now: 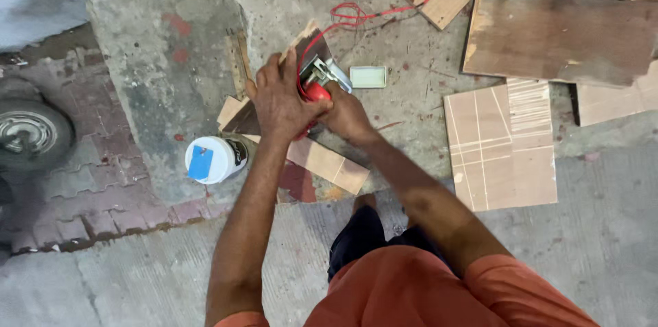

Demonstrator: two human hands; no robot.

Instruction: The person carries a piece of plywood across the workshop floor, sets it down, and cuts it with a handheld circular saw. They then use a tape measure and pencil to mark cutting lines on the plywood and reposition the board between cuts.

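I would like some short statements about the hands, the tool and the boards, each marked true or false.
1. Both hands, left hand and right hand, grip the red power tool. True.
2. The white round plastic jar stands right of the hands. False: it lies left of them.
3. A red cable leads away from the tool. True.
4. The scored pale wooden board is under the tool. False: it lies apart, to the right.
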